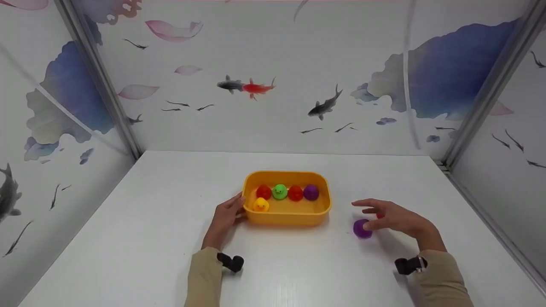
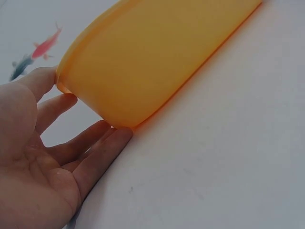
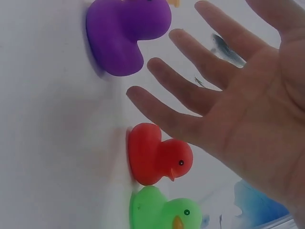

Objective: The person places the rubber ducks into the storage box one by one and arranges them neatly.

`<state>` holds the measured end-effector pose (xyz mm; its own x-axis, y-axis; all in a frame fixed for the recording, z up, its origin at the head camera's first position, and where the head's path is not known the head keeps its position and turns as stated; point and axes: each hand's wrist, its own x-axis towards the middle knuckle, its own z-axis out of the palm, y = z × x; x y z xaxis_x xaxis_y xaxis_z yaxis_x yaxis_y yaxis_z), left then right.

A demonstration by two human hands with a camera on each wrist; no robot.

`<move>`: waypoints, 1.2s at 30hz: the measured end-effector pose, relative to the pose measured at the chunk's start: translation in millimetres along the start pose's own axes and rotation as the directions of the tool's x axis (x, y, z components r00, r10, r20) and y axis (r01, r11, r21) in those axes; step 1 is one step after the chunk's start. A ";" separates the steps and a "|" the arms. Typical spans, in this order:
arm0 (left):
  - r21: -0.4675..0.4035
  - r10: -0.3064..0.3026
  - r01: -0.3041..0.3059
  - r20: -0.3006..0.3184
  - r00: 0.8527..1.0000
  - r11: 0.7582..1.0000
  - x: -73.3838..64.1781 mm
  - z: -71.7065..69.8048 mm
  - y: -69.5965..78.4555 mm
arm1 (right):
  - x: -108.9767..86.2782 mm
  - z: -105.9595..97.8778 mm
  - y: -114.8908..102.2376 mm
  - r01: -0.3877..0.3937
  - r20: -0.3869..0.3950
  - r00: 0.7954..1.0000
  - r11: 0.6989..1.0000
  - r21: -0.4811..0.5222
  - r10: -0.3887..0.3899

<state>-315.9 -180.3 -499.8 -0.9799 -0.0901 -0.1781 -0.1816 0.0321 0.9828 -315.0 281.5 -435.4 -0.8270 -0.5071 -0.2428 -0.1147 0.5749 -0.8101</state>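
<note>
The left hand holds the left end of a yellow plastic bin, with fingertips at its rim and others low against its corner, as the left wrist view shows. Inside the bin, a red duck, a green duck, another red duck and a purple duck line the back; a yellow duck sits front left. The right hand hovers, fingers spread, above a purple toy duck. Beside it are a red duck and a green duck, the green hidden in the head view.
All of this stands on a white table. White walls printed with fish and petals enclose its back and sides. Metal corner posts rise at the back left and right. Each wrist wears a small black camera.
</note>
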 end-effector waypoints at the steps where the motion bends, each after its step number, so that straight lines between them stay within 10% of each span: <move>1: 0.007 0.000 0.000 -0.001 1.000 1.000 0.2 0.0 0.1 | 0.2 0.1 0.1 -0.010 0.002 1.000 1.000 -0.010 0.010; 36: 0.000 0.027 -0.027 -0.017 0.999 1.000 0.9 1.4 -0.9 | 6.3 11.3 19.7 -0.098 -0.103 0.991 0.984 -0.151 0.083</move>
<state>-316.7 -179.0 -500.9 -0.9829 -0.1065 -0.1503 -0.1548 0.0348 0.9873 -316.3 282.3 -458.9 -0.8858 -0.3891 -0.2530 -0.1151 0.7123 -0.6924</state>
